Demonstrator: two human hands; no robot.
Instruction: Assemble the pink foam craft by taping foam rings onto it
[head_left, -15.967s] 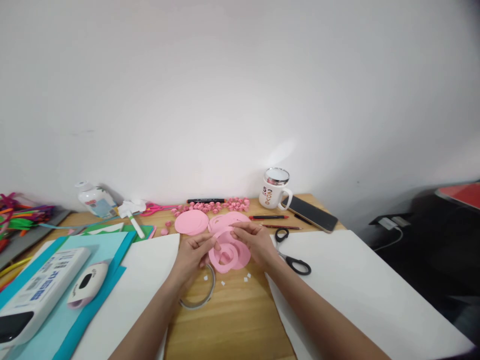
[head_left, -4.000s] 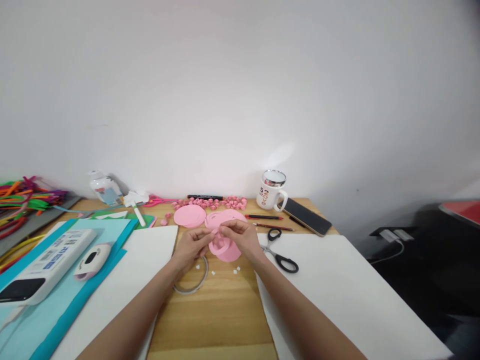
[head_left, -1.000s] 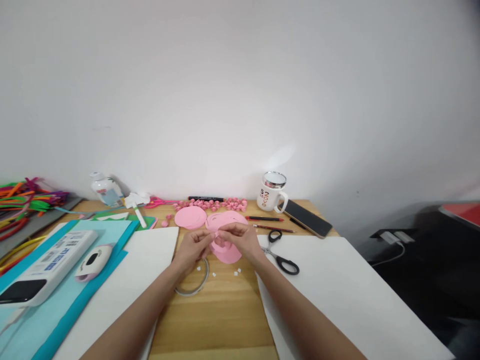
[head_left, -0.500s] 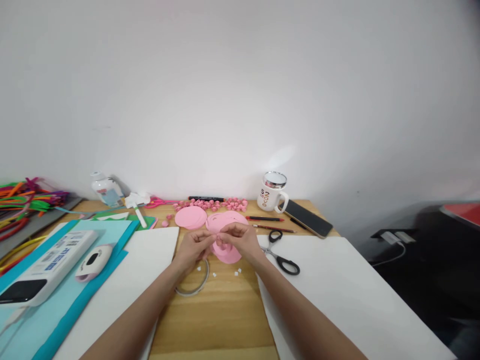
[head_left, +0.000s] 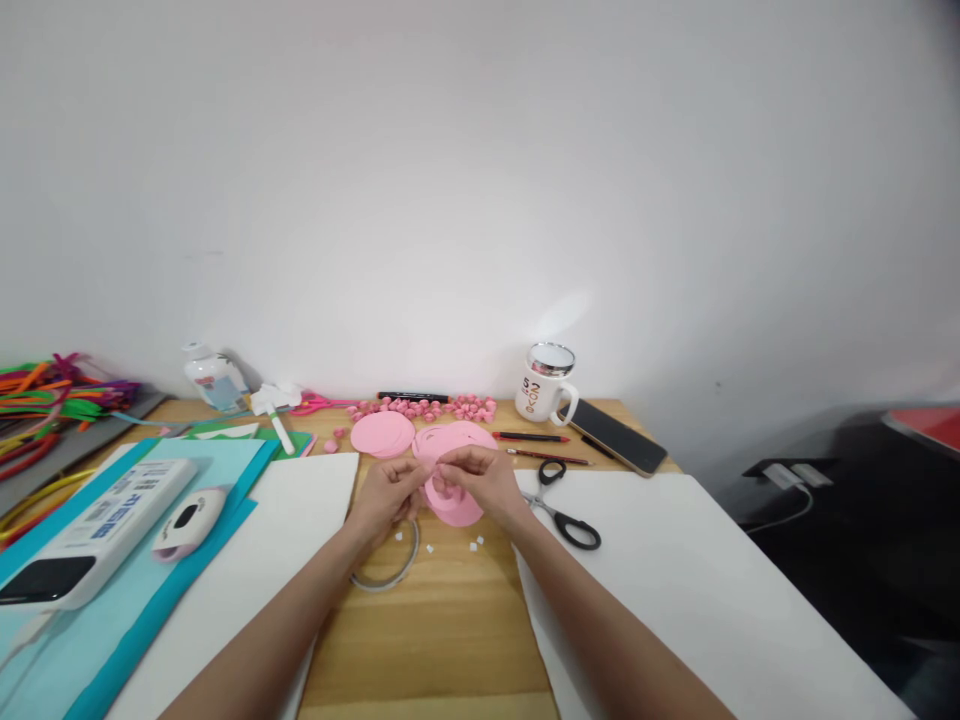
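My left hand and my right hand meet over the middle of the desk, fingertips pinched close together. Between them is a piece of pink paper, mostly hidden by the fingers. Just beyond and below lie pink paper spirals, and a stack of pink paper circles sits to their left. Small rolled pink paper pieces are heaped behind. A roll of tape lies under my left wrist, with several tiny white squares beside it.
Black-handled scissors lie right of my right hand, near pencils, a phone and a white mug. At left are a white power strip-like device, blue sheets, a bottle and colourful pipe cleaners.
Both hands stay in nearly the same place. The fingers of my right hand have shifted slightly at the pink paper; the view has moved very little.
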